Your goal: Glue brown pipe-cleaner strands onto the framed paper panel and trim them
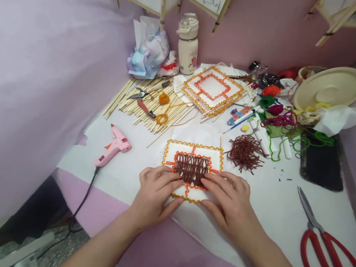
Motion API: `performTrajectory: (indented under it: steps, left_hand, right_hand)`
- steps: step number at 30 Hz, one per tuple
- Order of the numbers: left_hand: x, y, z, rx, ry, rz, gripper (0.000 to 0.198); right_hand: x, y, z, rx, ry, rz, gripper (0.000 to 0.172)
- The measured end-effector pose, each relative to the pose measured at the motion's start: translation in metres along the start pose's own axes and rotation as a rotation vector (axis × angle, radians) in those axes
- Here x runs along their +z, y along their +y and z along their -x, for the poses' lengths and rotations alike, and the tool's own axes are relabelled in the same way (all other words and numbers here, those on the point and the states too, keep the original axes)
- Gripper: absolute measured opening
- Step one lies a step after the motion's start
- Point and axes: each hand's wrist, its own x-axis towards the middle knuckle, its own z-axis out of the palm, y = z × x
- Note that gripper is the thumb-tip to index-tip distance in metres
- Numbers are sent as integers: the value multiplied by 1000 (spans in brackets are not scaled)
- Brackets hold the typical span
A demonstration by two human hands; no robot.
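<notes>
A rectangular white panel (195, 194) lies flat on the table before me, trimmed with wavy orange-yellow yarn and an inner orange-red yarn border. Dark brown yarn pieces (191, 170) fill its inner rectangle in looped rows. My left hand (159, 188) rests over the panel's near left corner, fingertips at the brown pieces and thumb by the near edge. Mirroring it on the right, my right hand (230, 199) has its fingers stretched out, their tips touching the brown rows. Both hands have their fingers apart. Just beyond my right hand sits a loose pile of cut brown yarn (246, 153).
A pink glue gun (114, 146) with a cord lies left; red-handled scissors (321, 248) lie right. Behind are thin sticks (137, 112), pruning shears (143, 101), another yarn-trimmed panel (213, 89), a bottle (187, 48), a dark phone (322, 162) and coloured yarn (280, 117).
</notes>
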Motion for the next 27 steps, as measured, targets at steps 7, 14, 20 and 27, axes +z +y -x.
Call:
performTrajectory:
  steps: [7,14,20,27]
  left_hand:
    - [1,0,0,67,-6,49,35]
    - [2,0,-1,99,-56,85,36]
    - [1,0,-2,76,23,91,31]
    - [1,-1,-2,61,94,111,23]
  right_hand:
    - [-3,-4,-3,-44,24,-52,28]
    - [-3,-3,-2,-39,37,-54,28]
    - [-4,-3,-2,-15,114,-78,23]
    - [-4,-1,0,22,102,-53,23]
